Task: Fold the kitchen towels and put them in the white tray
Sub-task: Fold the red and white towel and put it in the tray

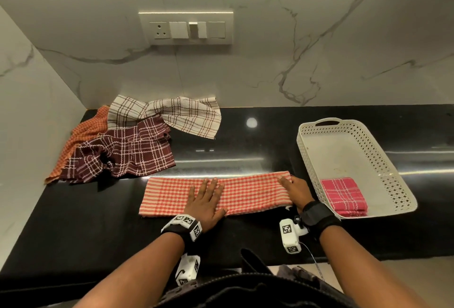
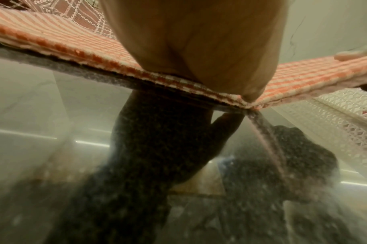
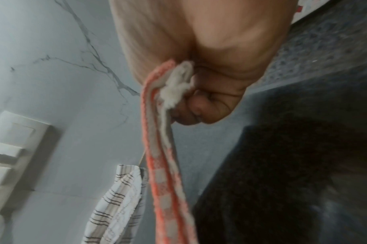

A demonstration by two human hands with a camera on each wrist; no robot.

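A red-and-white checked towel [image 1: 248, 192] lies on the black counter [image 1: 98, 221], folded into a long strip. My left hand [image 1: 207, 197] rests flat on its middle with straight fingers; the left wrist view shows the palm [image 2: 199, 41] pressing the towel [image 2: 63, 41] down. At the strip's right end my right hand [image 1: 292, 191] holds the cloth. In the right wrist view its curled fingers [image 3: 199, 105] pinch the towel's edge [image 3: 163, 165]. The white perforated tray [image 1: 344, 150] stands to the right, with a folded pink towel [image 1: 344, 197] in its near corner.
At the back left lies a heap of unfolded towels: a cream checked one [image 1: 167, 113], a maroon one [image 1: 127, 155] and an orange one [image 1: 86, 133]. A switch plate [image 1: 185, 28] is on the marble wall. The counter's front edge is close to my body.
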